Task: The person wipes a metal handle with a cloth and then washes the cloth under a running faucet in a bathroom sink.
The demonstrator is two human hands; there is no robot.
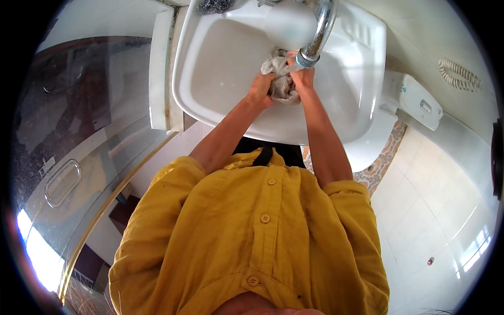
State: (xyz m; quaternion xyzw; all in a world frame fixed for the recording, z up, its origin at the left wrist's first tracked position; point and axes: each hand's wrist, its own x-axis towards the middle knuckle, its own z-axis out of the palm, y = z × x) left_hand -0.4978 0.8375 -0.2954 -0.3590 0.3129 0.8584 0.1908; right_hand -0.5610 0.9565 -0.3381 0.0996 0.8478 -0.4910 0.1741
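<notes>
A crumpled, greyish-white cloth point(281, 84) is bunched between my two hands, low in the white washbasin point(224, 51). My left hand point(260, 89) grips its left side, thumb and fingers pressed into the folds. On the cloth's right side is my right hand point(302, 76), its fingertips partly hidden behind the tap's spout. The chrome tap point(321, 33) reaches down over the basin, and its outlet ends just above my right hand. Behind the cloth, part of the metal drain fitting point(282, 52) shows. Whether water is running cannot be made out.
A dark scrubbing pad point(214, 5) lies on the basin's back left rim. A blurred pale round patch covers part of the basin's back. To the right are a toilet cistern point(421, 101) and a coiled hose point(460, 74); on the left, a glass door with a handle point(63, 183).
</notes>
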